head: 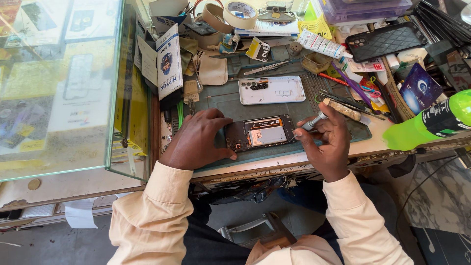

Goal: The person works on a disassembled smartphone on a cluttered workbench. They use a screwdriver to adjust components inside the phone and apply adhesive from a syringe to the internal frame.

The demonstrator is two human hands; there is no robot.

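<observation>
Now, left hand (196, 140) fingers clamped on flat opened phone (260, 132), right hand (326, 140) fingers pinching slim metal screwdriver (314, 121), ridged green mat (235, 100)

My table (378, 142) is small and very full, with a green mat (225, 100) on top. Left of my hands stands a big glass case (64, 98). The grey floor (49, 243) lies below. Bright daylight falls on everything.

A white phone back cover (271, 90) lies on the green mat (223, 100). Right of the mat: green bottle (431, 122). Behind it: tape rolls (230, 14), black phone case (385, 41).
</observation>
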